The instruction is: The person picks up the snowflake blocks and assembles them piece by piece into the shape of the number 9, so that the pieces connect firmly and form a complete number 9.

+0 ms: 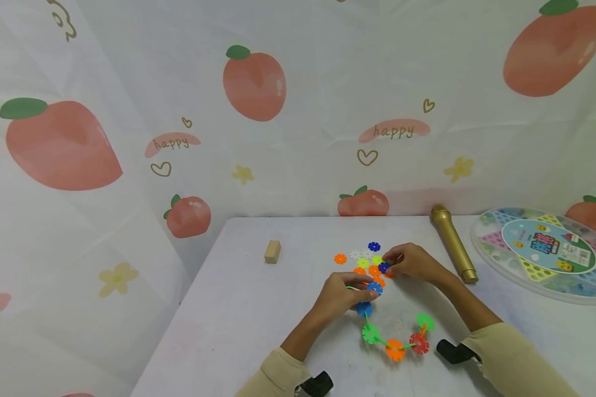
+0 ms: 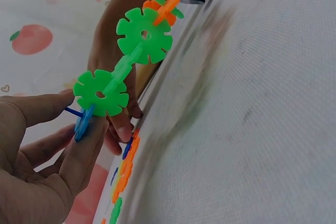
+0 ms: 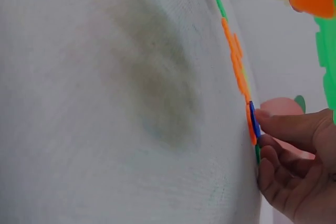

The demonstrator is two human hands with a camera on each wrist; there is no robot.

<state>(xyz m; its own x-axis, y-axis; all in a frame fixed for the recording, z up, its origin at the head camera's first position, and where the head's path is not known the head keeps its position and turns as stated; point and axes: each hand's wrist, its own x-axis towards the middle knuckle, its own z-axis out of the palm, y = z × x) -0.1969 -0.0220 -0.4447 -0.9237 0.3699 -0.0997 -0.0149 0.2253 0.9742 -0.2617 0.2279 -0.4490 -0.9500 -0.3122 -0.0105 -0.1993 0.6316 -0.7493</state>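
Note:
My left hand (image 1: 341, 295) pinches a blue snowflake disc (image 2: 82, 124) at one end of a chain of slotted plastic discs. The chain curves toward me over the table, with a green disc (image 1: 370, 333), an orange disc (image 1: 395, 350), a red disc (image 1: 419, 344) and another green disc (image 1: 425, 322) at the far end. At the loose pile, my right hand (image 1: 413, 262) has thumb and fingertips on the edges of a dark blue disc (image 3: 254, 119). That disc lies over orange discs (image 3: 236, 59). Palm and remaining fingers of the right hand are partly hidden in the head view.
Several loose discs, including white ones (image 1: 360, 255) and another dark blue disc (image 1: 374, 246), lie behind the hands. A wooden block (image 1: 272, 252) stands at the back left. To the right are a gold microphone-shaped stick (image 1: 453, 243) and a round clear case (image 1: 491, 256).

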